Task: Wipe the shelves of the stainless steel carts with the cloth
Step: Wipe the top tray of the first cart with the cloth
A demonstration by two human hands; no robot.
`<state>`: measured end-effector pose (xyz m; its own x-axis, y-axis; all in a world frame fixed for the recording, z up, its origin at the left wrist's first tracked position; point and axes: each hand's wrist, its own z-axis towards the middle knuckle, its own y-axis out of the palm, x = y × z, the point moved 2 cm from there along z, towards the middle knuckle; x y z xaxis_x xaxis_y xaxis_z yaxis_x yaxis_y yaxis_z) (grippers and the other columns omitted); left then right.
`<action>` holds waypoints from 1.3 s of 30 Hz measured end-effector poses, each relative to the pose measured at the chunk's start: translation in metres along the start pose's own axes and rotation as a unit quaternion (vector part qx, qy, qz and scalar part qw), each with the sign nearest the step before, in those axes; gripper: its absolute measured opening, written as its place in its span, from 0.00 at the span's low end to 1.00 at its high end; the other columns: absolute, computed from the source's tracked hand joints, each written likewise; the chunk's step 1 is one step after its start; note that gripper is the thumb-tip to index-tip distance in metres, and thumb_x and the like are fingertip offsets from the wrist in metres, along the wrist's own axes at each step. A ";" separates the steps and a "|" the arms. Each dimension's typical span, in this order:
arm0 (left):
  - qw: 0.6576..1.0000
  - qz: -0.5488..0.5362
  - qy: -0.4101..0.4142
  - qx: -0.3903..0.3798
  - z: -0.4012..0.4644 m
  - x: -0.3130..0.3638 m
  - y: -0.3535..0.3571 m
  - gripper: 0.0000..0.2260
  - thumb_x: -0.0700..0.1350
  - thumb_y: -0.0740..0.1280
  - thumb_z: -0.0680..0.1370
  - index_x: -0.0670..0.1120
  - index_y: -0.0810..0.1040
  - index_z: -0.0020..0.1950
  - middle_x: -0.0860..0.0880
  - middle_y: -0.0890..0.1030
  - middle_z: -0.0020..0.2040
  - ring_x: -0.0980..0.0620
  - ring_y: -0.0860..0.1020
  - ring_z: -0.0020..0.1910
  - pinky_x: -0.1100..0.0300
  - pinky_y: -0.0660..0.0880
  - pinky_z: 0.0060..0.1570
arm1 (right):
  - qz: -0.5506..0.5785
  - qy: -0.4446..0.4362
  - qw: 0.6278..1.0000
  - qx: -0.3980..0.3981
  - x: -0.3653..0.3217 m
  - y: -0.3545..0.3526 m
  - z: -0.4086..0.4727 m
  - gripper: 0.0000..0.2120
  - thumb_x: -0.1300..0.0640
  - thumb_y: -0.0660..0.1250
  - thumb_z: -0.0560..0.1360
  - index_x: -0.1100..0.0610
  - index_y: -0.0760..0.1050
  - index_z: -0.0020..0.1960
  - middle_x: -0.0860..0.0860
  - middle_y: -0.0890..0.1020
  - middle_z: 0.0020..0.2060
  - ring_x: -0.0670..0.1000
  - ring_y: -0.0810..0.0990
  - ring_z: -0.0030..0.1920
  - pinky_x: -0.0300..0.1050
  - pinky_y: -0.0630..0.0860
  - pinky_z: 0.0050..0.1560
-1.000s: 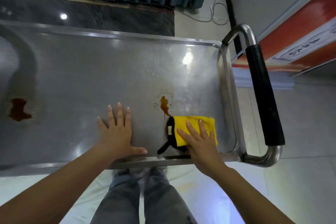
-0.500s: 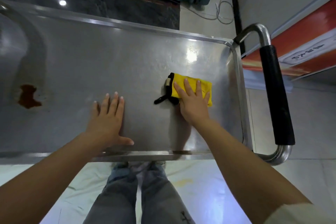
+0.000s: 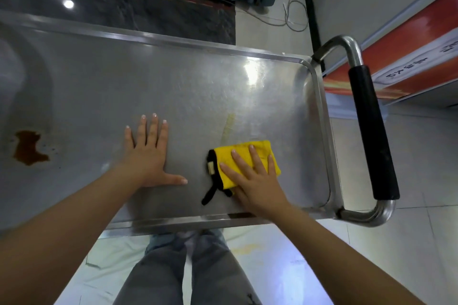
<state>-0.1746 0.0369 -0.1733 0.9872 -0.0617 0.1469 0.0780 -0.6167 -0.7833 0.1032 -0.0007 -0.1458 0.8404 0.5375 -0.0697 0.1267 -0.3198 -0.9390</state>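
1. A person looks down at the top shelf (image 3: 173, 86) of a stainless steel cart; its black-sleeved handle (image 3: 371, 131) stands at three o'clock.
2. A folded yellow cloth (image 3: 247, 156), edged in black, lies flat on the shelf at about four o'clock, just below a pale yellowish smear (image 3: 228, 126).
3. The right hand (image 3: 255, 181) lies flat on the cloth, fingers straight and spread, pressing it to the metal, probably so it rubs evenly.
4. The left hand (image 3: 148, 156) rests palm-down on bare steel near the centre, fingers straight, holding nothing; it likely steadies the cart.
5. A dark brown stain (image 3: 28, 147) sits unwiped at nine o'clock, well apart from the cloth.
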 end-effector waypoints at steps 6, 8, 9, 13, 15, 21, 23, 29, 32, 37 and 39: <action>1.000 -0.001 -0.006 -0.007 0.004 0.000 0.002 0.66 0.86 0.44 0.48 0.46 0.14 0.64 0.43 0.15 0.65 0.41 0.17 0.65 0.37 0.27 0.65 | 0.050 0.098 0.994 0.009 0.032 -0.024 0.110 0.27 0.42 0.53 0.80 0.35 0.47 0.76 0.44 0.48 0.79 0.60 0.40 0.78 0.73 0.43 0.70; 1.000 -0.004 -0.005 -0.002 0.005 -0.001 0.004 0.66 0.87 0.44 0.48 0.46 0.15 0.65 0.43 0.15 0.65 0.41 0.17 0.65 0.38 0.26 0.64 | 0.069 0.122 0.990 0.014 0.042 -0.036 0.148 0.26 0.42 0.51 0.81 0.34 0.47 0.76 0.44 0.47 0.79 0.59 0.40 0.77 0.74 0.41 0.70; 1.000 -0.004 -0.005 -0.001 0.005 -0.001 0.005 0.66 0.87 0.44 0.48 0.46 0.15 0.65 0.44 0.15 0.66 0.41 0.17 0.65 0.38 0.26 0.64 | 0.078 0.133 0.988 0.013 0.046 -0.040 0.165 0.25 0.41 0.50 0.81 0.35 0.47 0.76 0.44 0.46 0.79 0.60 0.39 0.77 0.74 0.40 0.69; 1.000 -0.007 0.000 0.001 0.006 -0.001 0.005 0.65 0.87 0.42 0.47 0.47 0.15 0.65 0.44 0.15 0.65 0.42 0.17 0.66 0.38 0.26 0.65 | 0.105 0.159 0.982 -0.011 0.051 -0.053 0.197 0.25 0.43 0.49 0.82 0.36 0.46 0.76 0.46 0.45 0.79 0.61 0.38 0.77 0.73 0.39 0.68; 1.000 -0.012 0.005 -0.008 0.002 0.000 0.001 0.65 0.86 0.42 0.47 0.47 0.14 0.63 0.44 0.14 0.64 0.41 0.18 0.65 0.37 0.28 0.67 | 0.110 0.164 0.980 -0.011 0.045 -0.052 0.182 0.25 0.43 0.49 0.82 0.36 0.46 0.77 0.46 0.45 0.79 0.61 0.38 0.77 0.73 0.39 0.69; 0.999 -0.009 0.003 -0.036 -0.002 0.003 -0.007 0.66 0.85 0.51 0.52 0.45 0.15 0.65 0.42 0.15 0.64 0.39 0.20 0.66 0.35 0.32 0.69 | 0.077 0.156 0.985 0.011 -0.005 -0.012 0.062 0.27 0.43 0.53 0.81 0.36 0.46 0.76 0.46 0.45 0.79 0.60 0.39 0.77 0.70 0.44 0.71; 1.000 -0.007 0.003 -0.029 -0.004 0.003 -0.008 0.66 0.84 0.53 0.55 0.44 0.18 0.67 0.40 0.19 0.68 0.37 0.22 0.68 0.34 0.34 0.70 | 0.064 0.150 0.987 0.001 -0.024 0.004 0.015 0.27 0.42 0.53 0.80 0.36 0.46 0.76 0.46 0.46 0.79 0.62 0.40 0.77 0.70 0.45 0.71; 0.999 -0.001 0.033 0.010 -0.009 -0.001 -0.006 0.64 0.81 0.58 0.59 0.43 0.26 0.73 0.39 0.26 0.74 0.37 0.28 0.73 0.35 0.34 0.70 | 0.074 0.159 0.985 -0.003 -0.077 0.023 -0.061 0.26 0.40 0.49 0.79 0.40 0.57 0.76 0.50 0.56 0.77 0.66 0.49 0.76 0.73 0.50 0.68; 0.997 0.024 0.071 0.031 -0.016 -0.017 0.004 0.62 0.81 0.55 0.59 0.45 0.27 0.75 0.40 0.28 0.75 0.39 0.30 0.74 0.38 0.36 0.72 | 0.082 0.172 0.982 -0.016 -0.086 0.024 -0.049 0.27 0.35 0.45 0.79 0.35 0.44 0.76 0.46 0.41 0.78 0.61 0.31 0.75 0.68 0.32 0.69; 0.993 0.057 0.080 0.059 -0.025 -0.034 0.023 0.57 0.83 0.43 0.57 0.49 0.20 0.68 0.44 0.29 0.76 0.45 0.29 0.74 0.43 0.34 0.71 | 0.044 0.155 0.987 -0.008 -0.085 0.026 -0.045 0.30 0.31 0.44 0.77 0.35 0.41 0.76 0.46 0.41 0.78 0.61 0.33 0.76 0.69 0.35 0.71; 0.993 0.057 0.076 0.069 -0.023 -0.035 0.027 0.56 0.83 0.40 0.56 0.50 0.19 0.68 0.45 0.29 0.76 0.46 0.29 0.74 0.43 0.35 0.72 | 0.041 0.139 0.989 -0.002 -0.077 0.026 -0.050 0.29 0.31 0.46 0.77 0.35 0.43 0.76 0.44 0.43 0.78 0.60 0.35 0.76 0.69 0.37 0.71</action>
<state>-0.2106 0.0049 -0.1859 0.9592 -0.2491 0.1340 -0.0044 -0.4867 -0.8735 0.0682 -0.0894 -0.1479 0.9602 0.2748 -0.0505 0.0531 -0.3570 -0.9326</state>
